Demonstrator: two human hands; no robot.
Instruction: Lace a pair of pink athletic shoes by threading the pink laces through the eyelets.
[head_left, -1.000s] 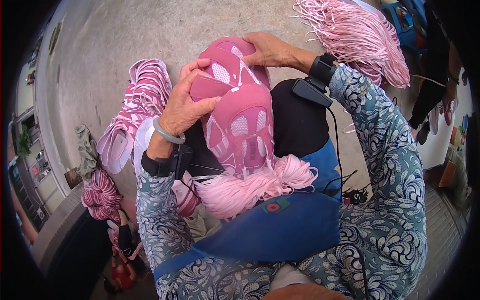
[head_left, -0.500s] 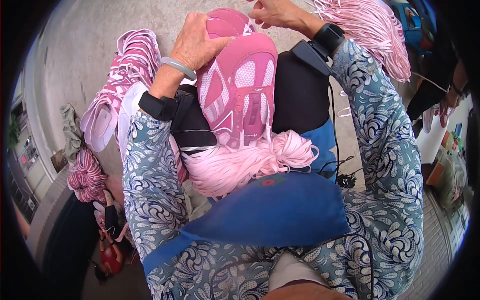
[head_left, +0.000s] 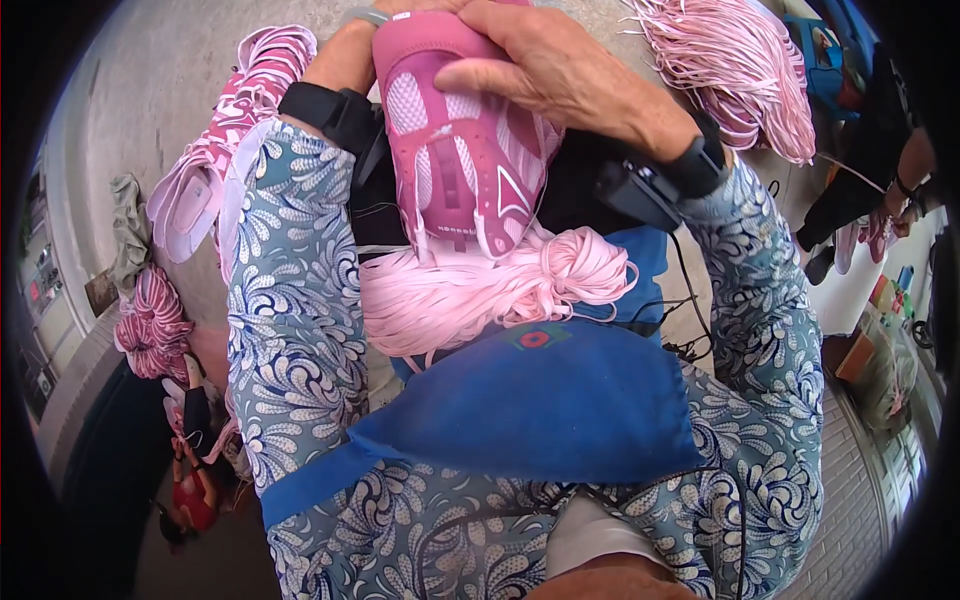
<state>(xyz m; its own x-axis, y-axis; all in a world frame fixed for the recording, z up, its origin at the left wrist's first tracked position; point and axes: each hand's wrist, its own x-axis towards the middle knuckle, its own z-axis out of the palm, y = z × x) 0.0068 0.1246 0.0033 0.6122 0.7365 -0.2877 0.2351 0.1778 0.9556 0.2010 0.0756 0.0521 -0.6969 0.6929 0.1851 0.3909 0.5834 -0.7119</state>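
1. Head view: my right hand (head_left: pixel 560 75) lies across the pink shoe upper (head_left: pixel 465 150), fingers curled closed over its top end.
2. My left hand (head_left: pixel 350 50) is mostly hidden behind the upper's far edge; whether it grips, I cannot tell.
3. The upper's long axis runs away from my chest, its near end touching the bundle of pink laces (head_left: pixel 490 290) in my lap.

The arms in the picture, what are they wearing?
Both arms wear long teal-blue sleeves with a white swirly feather pattern. The left hand has a wide black wrist strap and a pale thin bangle. The right hand has a black wristband with a small black box and a thin black cable. No gloves.
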